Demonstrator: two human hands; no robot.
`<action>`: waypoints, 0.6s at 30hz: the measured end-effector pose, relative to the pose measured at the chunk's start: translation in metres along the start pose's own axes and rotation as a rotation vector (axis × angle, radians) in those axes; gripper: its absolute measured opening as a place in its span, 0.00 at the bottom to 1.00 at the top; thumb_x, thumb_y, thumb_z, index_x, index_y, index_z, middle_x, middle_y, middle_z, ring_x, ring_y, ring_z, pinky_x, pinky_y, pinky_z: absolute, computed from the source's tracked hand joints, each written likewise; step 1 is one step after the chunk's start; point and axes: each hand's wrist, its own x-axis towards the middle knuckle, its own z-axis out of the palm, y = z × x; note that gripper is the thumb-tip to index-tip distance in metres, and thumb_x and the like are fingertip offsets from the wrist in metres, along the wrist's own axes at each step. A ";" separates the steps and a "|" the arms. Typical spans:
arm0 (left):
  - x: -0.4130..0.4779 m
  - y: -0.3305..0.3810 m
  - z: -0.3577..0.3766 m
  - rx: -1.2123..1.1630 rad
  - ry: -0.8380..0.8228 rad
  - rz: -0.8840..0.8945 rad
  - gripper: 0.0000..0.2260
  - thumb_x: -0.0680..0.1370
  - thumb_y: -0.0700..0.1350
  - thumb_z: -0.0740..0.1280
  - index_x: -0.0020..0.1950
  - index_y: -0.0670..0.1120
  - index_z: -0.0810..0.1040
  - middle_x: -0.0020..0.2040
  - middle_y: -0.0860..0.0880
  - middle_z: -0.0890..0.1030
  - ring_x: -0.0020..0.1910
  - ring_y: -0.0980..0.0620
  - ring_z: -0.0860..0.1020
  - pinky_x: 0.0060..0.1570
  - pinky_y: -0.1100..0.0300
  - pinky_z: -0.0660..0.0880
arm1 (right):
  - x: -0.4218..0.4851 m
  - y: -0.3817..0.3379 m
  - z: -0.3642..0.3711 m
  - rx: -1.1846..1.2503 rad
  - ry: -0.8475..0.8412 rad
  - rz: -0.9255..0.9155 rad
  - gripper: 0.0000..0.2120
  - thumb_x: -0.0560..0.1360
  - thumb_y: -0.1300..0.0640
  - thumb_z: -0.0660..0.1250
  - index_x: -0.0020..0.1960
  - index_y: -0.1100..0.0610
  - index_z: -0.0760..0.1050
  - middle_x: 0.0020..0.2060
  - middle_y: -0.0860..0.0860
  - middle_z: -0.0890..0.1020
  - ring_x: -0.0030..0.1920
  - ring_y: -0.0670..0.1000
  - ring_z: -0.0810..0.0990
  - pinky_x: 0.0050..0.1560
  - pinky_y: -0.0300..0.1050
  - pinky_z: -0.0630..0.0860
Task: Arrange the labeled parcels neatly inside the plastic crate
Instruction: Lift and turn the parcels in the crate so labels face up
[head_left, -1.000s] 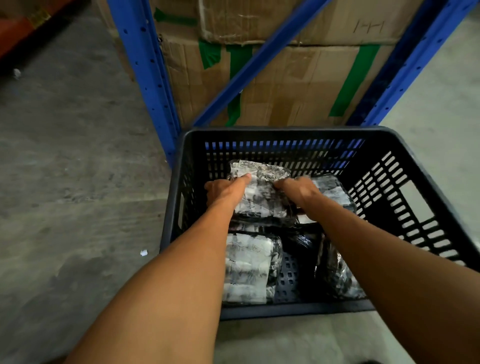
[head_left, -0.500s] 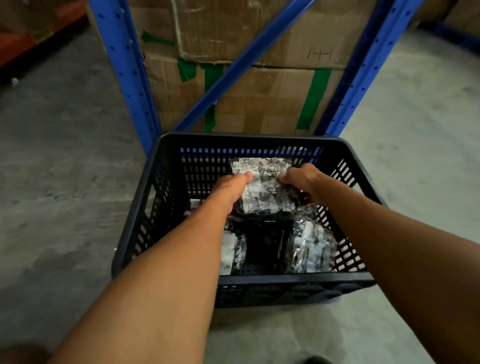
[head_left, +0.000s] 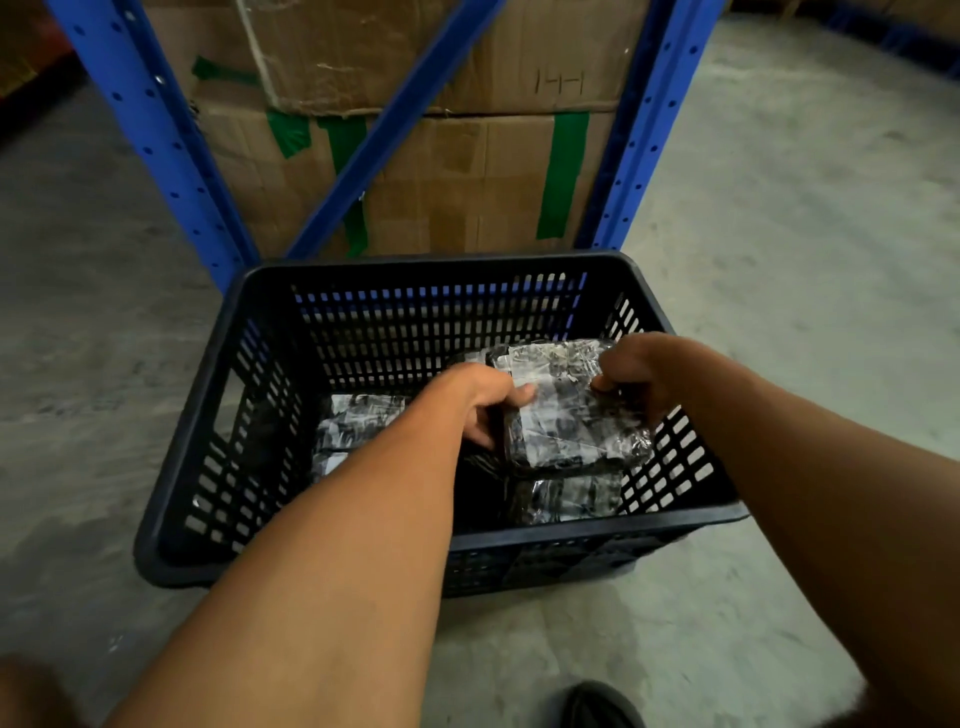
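A black slotted plastic crate (head_left: 415, 267) stands on the concrete floor. Inside it, both hands hold one plastic-wrapped, labeled parcel (head_left: 566, 415) lifted over the crate's right half. My left hand (head_left: 483, 402) grips its left edge and my right hand (head_left: 639, 374) grips its right end. Another parcel (head_left: 358, 426) lies at the left of the crate floor, partly hidden by my left forearm. A further parcel (head_left: 571, 496) lies at the near right under the held one.
A blue steel rack frame (head_left: 156, 135) with a diagonal brace rises right behind the crate. Stacked cardboard boxes (head_left: 467, 171) with green tape sit inside the rack. Concrete floor surrounds the crate. A dark shoe tip (head_left: 597, 706) shows at the bottom edge.
Both hands have carried the held parcel from the crate's far middle toward its right side and raised it. My view has pulled back from the crate.
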 end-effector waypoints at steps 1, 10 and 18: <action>-0.006 0.001 0.001 0.026 -0.011 -0.006 0.21 0.79 0.42 0.70 0.69 0.36 0.70 0.58 0.41 0.80 0.62 0.42 0.78 0.62 0.42 0.75 | -0.001 -0.001 -0.001 -0.050 -0.011 0.018 0.11 0.83 0.60 0.51 0.53 0.66 0.68 0.51 0.65 0.77 0.54 0.63 0.80 0.63 0.64 0.72; 0.000 -0.017 0.008 0.280 -0.161 -0.005 0.27 0.72 0.40 0.77 0.67 0.33 0.73 0.66 0.39 0.78 0.61 0.44 0.81 0.60 0.55 0.79 | -0.025 -0.015 0.017 -0.392 0.430 -0.190 0.15 0.77 0.65 0.65 0.63 0.68 0.74 0.59 0.63 0.79 0.55 0.62 0.82 0.58 0.53 0.79; -0.001 -0.035 -0.037 0.311 -0.029 0.110 0.07 0.76 0.29 0.70 0.51 0.38 0.77 0.41 0.41 0.81 0.39 0.47 0.82 0.38 0.58 0.83 | -0.020 -0.056 0.037 -0.347 0.591 -0.361 0.14 0.76 0.64 0.64 0.61 0.65 0.73 0.57 0.63 0.78 0.57 0.63 0.79 0.50 0.50 0.76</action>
